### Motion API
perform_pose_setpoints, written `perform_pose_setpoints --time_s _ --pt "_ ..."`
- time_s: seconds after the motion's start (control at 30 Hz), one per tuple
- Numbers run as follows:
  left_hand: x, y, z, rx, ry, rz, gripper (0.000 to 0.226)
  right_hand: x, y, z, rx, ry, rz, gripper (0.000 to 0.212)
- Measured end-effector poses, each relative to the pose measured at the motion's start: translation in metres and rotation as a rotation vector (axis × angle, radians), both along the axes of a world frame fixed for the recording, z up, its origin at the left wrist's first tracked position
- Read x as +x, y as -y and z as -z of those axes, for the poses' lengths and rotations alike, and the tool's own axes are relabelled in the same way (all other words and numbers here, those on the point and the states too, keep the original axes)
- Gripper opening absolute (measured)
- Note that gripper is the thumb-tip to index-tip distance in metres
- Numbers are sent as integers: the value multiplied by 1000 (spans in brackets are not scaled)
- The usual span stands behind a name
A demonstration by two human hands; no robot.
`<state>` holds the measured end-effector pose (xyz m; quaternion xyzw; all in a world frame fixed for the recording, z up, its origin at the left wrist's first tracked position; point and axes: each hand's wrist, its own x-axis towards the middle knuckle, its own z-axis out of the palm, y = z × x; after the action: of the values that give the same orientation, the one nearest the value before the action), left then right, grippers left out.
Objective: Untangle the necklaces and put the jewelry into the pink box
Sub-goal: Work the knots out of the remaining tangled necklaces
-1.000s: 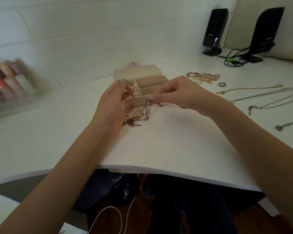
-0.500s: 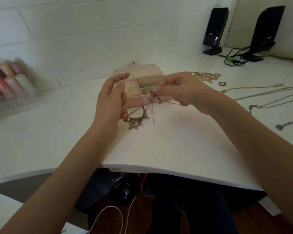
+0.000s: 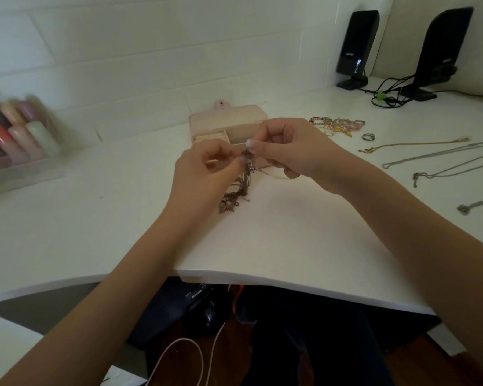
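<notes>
fingertips of left hand (image 3: 207, 165) and right hand (image 3: 287, 147) pinch the dark tangled chain necklace (image 3: 239, 185) at its top; it hangs down toward the desk, before the open pink box (image 3: 207, 121).

**Where things lie on the surface**

The open box (image 3: 229, 123) sits at the back centre of the surface (image 3: 276, 240). Before it, the left hand (image 3: 204, 174) and right hand (image 3: 293, 151) meet at a tangled chain cluster (image 3: 236, 190) that trails down onto the surface. Right of the box lies a jewelry pile (image 3: 336, 125), then a ring (image 3: 368, 136); loose chains (image 3: 441, 160) stretch further right. Two speakers (image 3: 356, 45) stand at the back right, a tray of bottles (image 3: 17, 140) far left.
</notes>
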<state>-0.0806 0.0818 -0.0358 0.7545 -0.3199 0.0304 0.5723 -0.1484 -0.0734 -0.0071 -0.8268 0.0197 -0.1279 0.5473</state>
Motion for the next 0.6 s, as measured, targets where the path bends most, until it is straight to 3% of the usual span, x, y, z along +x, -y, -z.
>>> perform_pose_setpoints --time_s 0.23,0.43,0.6 --pt "2 0 0 -83 -16 -15 7 3 -1 1 -7 -48 54 18" --pt "3 6 -11 -409 -601 283 26 5 -4 0 193 -100 -72 13" --pt "8 3 -13 -463 -848 425 19 7 -2 3 355 -122 -229 13"
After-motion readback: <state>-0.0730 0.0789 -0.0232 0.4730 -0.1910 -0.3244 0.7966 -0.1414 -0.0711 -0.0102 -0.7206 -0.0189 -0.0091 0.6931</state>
